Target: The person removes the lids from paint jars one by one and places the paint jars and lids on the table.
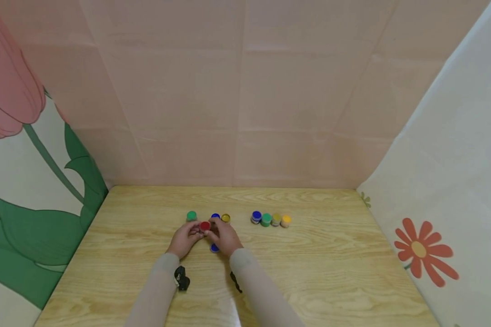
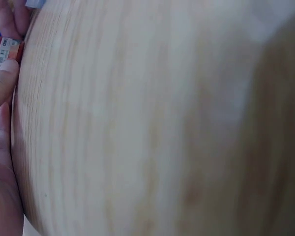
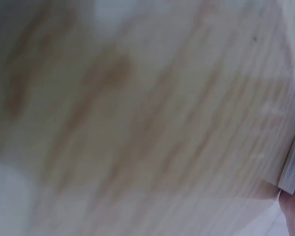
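Note:
A small red paint jar (image 1: 205,226) is held between both hands near the middle of the table. My left hand (image 1: 183,240) grips it from the left; in the left wrist view the thumb (image 2: 7,69) lies against its labelled side. My right hand (image 1: 227,238) pinches the same jar from the right, thumb and forefinger at its rim. Close in front of the right hand's fingers lies a round blue piece (image 1: 214,248), partly covered. Just beyond the hands are a green-topped jar (image 1: 192,215), a blue one (image 1: 215,216) and a round gold piece (image 1: 226,218).
To the right, a row of small jars stands side by side: blue (image 1: 256,217), green (image 1: 266,220), gold (image 1: 276,220) and orange (image 1: 286,221). The wood-grain table (image 1: 335,263) meets a pink cloth backdrop (image 1: 237,113) at the back, with flower-printed cloths at both sides.

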`<state>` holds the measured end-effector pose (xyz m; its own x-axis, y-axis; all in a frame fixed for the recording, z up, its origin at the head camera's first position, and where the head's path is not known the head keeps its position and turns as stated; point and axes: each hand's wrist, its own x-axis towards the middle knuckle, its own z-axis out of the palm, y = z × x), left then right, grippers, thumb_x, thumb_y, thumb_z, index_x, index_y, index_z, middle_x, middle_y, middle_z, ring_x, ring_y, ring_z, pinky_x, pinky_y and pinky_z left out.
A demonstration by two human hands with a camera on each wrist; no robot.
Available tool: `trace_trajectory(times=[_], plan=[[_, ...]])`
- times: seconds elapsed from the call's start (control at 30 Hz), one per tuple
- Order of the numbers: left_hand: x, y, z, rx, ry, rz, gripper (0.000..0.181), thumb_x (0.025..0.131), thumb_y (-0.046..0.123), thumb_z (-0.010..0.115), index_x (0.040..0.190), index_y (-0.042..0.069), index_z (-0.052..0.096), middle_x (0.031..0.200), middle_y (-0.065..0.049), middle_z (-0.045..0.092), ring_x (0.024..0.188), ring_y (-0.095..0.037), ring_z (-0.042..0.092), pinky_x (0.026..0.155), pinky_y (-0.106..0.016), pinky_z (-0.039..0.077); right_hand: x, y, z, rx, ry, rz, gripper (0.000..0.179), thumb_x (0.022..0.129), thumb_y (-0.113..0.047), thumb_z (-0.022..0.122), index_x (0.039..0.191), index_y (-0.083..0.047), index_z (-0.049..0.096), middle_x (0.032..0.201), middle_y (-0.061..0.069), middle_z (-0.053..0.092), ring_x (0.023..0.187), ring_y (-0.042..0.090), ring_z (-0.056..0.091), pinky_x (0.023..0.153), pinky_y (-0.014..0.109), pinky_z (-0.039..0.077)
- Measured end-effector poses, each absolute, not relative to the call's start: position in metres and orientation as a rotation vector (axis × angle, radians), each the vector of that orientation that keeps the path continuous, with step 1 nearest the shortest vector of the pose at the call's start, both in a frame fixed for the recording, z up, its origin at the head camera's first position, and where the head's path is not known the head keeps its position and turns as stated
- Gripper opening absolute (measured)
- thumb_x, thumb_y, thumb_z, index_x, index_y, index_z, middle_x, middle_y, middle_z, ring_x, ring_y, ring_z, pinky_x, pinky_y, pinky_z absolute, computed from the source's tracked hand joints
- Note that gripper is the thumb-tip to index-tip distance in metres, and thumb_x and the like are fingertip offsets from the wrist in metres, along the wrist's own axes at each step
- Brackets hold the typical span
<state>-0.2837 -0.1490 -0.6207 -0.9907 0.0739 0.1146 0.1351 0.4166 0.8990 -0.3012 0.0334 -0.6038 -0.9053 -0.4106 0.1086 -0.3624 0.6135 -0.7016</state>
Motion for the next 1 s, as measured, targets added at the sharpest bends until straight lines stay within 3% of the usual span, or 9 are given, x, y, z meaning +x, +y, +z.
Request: trace_trajectory(times=[0.33, 0.7, 1.0], plan=[[-0.2818, -0.1468, -0.619, -0.217, -2.603, -1.618, 0.031, 0.092, -0.001, 0.072, 0.122, -0.003, 0.066, 0.116, -0.016, 0.069, 0.108, -0.034, 0.066, 0.096, -0.042, 0.056, -0.3026, 0.0302, -0.6058, -0.648, 2.793, -1.195, 0.027, 0.1, -0.03, 0.065, 0.12, -0.012, 0.063, 0.11, 0.003, 0.071, 0.101, 0.017, 0.067, 0.089, 0.034, 0.056], [-0.2827, -0.1466, -0.6169, -0.19, -2.602, -1.652, 0.035, 0.091, -0.002, 0.072, 0.125, -0.002, 0.066, 0.118, -0.016, 0.069, 0.111, -0.033, 0.066, 0.098, -0.043, 0.054, -0.3054, 0.0321, -0.6061, -0.711, 2.807, -1.142, 0.034, 0.104, -0.027, 0.059, 0.133, -0.012, 0.061, 0.121, 0.004, 0.07, 0.111, 0.018, 0.066, 0.097, 0.036, 0.055], [-0.2824, -0.1468, -0.6173, -0.198, -2.621, -1.621, 0.034, 0.092, 0.0, 0.072, 0.125, -0.001, 0.066, 0.117, -0.015, 0.069, 0.109, -0.032, 0.066, 0.098, -0.044, 0.055, -0.3037, 0.0341, -0.6084, -0.7, 2.803, -1.175, 0.032, 0.104, -0.027, 0.059, 0.132, -0.012, 0.06, 0.12, 0.005, 0.07, 0.11, 0.019, 0.066, 0.096, 0.037, 0.055]])
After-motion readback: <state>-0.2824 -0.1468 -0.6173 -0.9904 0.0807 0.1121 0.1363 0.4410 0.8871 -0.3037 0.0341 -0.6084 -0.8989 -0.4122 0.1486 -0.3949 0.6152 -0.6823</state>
